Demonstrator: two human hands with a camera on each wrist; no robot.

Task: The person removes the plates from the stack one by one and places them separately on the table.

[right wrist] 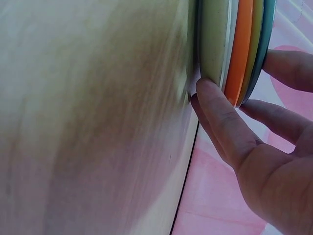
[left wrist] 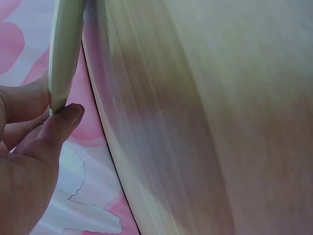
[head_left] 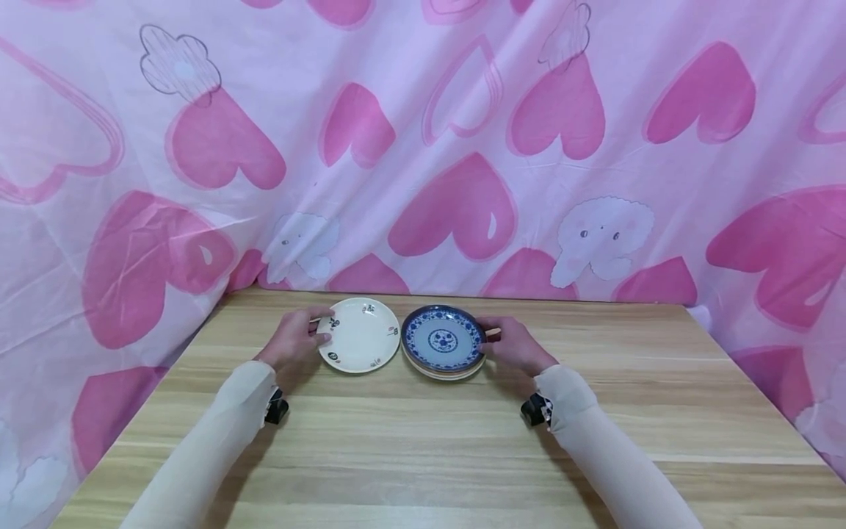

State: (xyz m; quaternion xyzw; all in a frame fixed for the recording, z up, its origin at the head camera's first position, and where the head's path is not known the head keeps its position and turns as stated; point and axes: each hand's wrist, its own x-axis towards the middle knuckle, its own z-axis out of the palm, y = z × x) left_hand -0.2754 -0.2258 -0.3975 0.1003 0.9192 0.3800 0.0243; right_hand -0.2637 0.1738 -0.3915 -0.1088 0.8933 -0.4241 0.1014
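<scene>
A cream plate (head_left: 360, 336) with small dark motifs lies left of centre in the head view. My left hand (head_left: 291, 336) pinches its left rim, fingers above and below the edge, as the left wrist view also shows (left wrist: 34, 142). Directly right of it is a stack of plates, topped by a blue-and-white patterned plate (head_left: 444, 340). My right hand (head_left: 518, 344) grips the stack's right side. In the right wrist view, a cream plate (right wrist: 212, 44), an orange plate (right wrist: 242, 49) and others show edge-on between the fingers. Whether the left plate touches the table cannot be told.
Both sets of plates are near the back edge of a wood-grain table (head_left: 410, 455). Behind it hangs a pink curtain (head_left: 449, 132) with hearts and cartoon figures, reaching round both sides. Small black devices (head_left: 276, 408) are on both wrists.
</scene>
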